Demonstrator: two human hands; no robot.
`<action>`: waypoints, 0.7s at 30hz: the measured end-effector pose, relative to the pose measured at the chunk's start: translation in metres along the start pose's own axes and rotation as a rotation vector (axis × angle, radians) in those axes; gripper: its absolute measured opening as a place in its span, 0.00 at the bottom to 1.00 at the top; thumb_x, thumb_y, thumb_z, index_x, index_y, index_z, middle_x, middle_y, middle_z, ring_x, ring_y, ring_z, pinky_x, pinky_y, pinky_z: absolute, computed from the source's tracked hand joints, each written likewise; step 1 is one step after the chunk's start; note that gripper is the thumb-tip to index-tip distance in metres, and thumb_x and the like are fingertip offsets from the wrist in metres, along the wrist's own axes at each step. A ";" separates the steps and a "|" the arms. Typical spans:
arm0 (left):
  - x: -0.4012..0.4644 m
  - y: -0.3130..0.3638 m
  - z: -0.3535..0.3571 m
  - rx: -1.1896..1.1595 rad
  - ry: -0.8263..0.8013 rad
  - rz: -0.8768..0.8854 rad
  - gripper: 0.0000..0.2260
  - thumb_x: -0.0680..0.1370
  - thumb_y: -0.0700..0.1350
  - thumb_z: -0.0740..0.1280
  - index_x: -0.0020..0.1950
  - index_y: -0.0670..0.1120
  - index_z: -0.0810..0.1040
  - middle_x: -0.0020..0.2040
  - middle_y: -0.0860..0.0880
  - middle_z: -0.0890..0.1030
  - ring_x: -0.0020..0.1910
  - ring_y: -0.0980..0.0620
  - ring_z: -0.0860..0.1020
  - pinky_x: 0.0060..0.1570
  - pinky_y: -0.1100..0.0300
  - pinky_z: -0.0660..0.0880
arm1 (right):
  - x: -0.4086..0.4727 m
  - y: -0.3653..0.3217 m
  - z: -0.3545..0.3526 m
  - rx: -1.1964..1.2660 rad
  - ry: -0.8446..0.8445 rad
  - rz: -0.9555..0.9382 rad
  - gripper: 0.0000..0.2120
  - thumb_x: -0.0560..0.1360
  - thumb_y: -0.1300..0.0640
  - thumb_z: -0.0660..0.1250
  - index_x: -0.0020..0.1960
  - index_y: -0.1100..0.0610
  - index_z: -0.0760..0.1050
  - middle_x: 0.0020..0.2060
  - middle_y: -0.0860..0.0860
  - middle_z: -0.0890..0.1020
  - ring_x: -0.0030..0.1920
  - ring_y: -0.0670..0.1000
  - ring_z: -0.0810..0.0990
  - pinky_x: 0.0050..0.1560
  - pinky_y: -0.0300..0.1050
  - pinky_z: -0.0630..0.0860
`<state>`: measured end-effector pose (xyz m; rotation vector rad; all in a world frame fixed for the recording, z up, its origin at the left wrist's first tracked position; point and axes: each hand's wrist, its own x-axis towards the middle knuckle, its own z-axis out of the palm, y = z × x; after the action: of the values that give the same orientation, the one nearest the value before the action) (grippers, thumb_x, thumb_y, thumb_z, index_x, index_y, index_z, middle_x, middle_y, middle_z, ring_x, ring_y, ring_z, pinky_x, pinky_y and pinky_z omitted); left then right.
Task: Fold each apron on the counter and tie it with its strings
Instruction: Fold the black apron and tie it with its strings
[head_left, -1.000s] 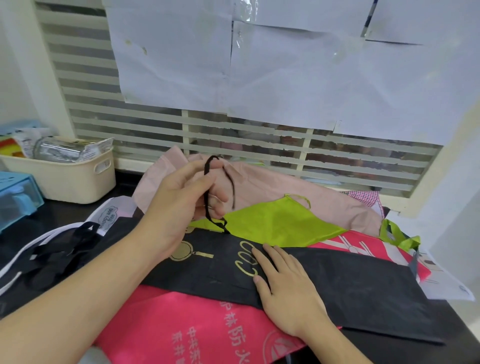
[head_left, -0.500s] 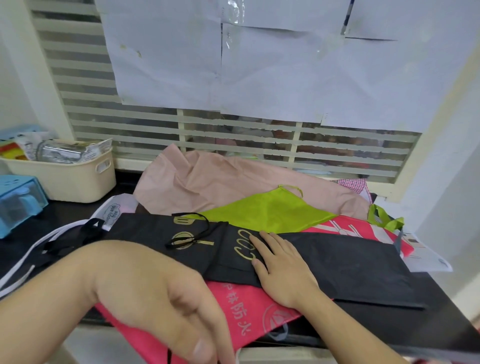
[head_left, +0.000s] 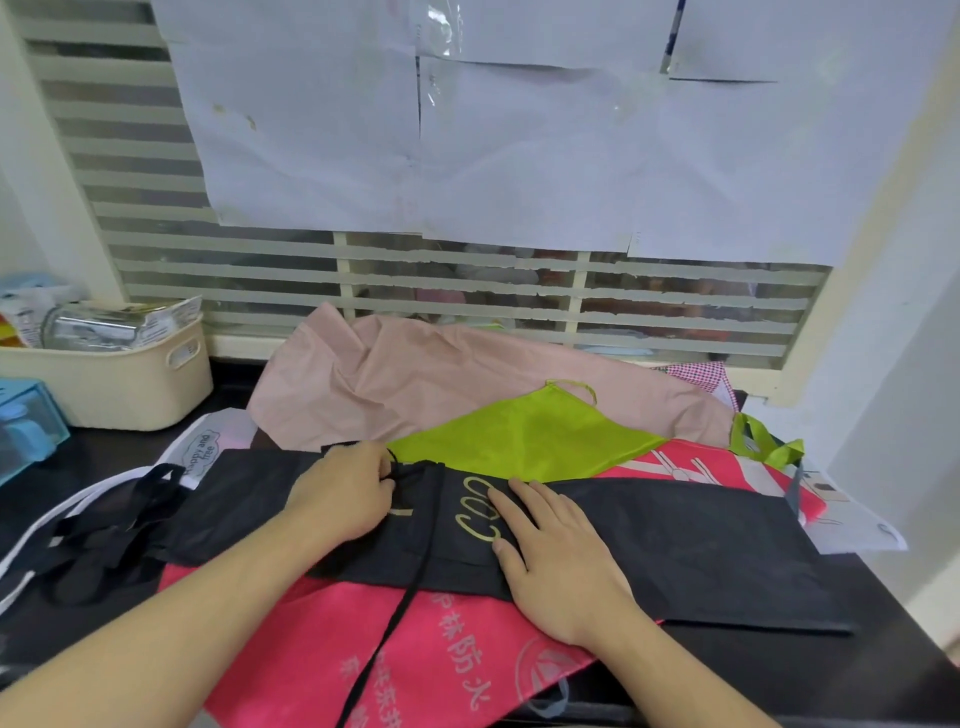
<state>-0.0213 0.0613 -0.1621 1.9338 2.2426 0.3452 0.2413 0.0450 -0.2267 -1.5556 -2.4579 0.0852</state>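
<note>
Black apron (head_left: 649, 540) lies folded into a long band across the middle of the dark counter (head_left: 831, 670), on top of a pink apron (head_left: 395, 654) at the front edge. Yellow letters "COO" legible on the black apron beside the right hand; white Chinese characters printed on the pink apron, partly covered. A white bag (head_left: 208, 447) toward the left edge reads "happy and free". Left hand (head_left: 343, 493) rests on the black apron, fingers curled round the black string (head_left: 410, 587), which runs from that grip down across the pink apron to the front edge. Right hand (head_left: 550, 561) lies flat, fingers straight, pressing the band down. Versus half a second ago: left hand was low at the front edge, off the fabric; it has now returned onto the band, and the string, then lying looped on the apron, is stretched straight. Right hand unchanged. Green apron (head_left: 524, 436) and pale pink cloth (head_left: 415, 384) lie toward the back edge. Cream basket (head_left: 119, 384) at back left. Slatted window (head_left: 467, 291) behind, paper sheets (head_left: 467, 145) taped over it.
</note>
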 end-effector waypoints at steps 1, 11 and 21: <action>0.005 0.003 -0.006 -0.044 0.039 -0.011 0.05 0.79 0.47 0.65 0.45 0.50 0.78 0.44 0.49 0.81 0.42 0.45 0.81 0.44 0.52 0.80 | 0.000 0.000 0.000 0.004 -0.002 0.000 0.29 0.85 0.39 0.44 0.85 0.42 0.47 0.84 0.43 0.50 0.83 0.47 0.44 0.82 0.47 0.39; 0.033 0.030 -0.033 -0.320 0.296 0.171 0.33 0.78 0.33 0.63 0.81 0.50 0.60 0.77 0.43 0.68 0.73 0.42 0.70 0.68 0.46 0.73 | 0.000 -0.001 -0.002 0.020 -0.016 0.004 0.29 0.85 0.39 0.45 0.85 0.41 0.47 0.84 0.43 0.50 0.83 0.46 0.44 0.83 0.47 0.40; -0.037 0.026 0.071 0.144 -0.058 0.525 0.30 0.81 0.70 0.38 0.83 0.67 0.41 0.83 0.65 0.39 0.81 0.63 0.35 0.80 0.55 0.35 | -0.002 0.005 -0.004 0.017 -0.059 0.004 0.29 0.85 0.38 0.44 0.84 0.40 0.44 0.85 0.43 0.43 0.83 0.46 0.37 0.82 0.49 0.37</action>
<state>0.0279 0.0337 -0.2247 2.5576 1.7356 0.1857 0.2475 0.0456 -0.2244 -1.5729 -2.4926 0.1542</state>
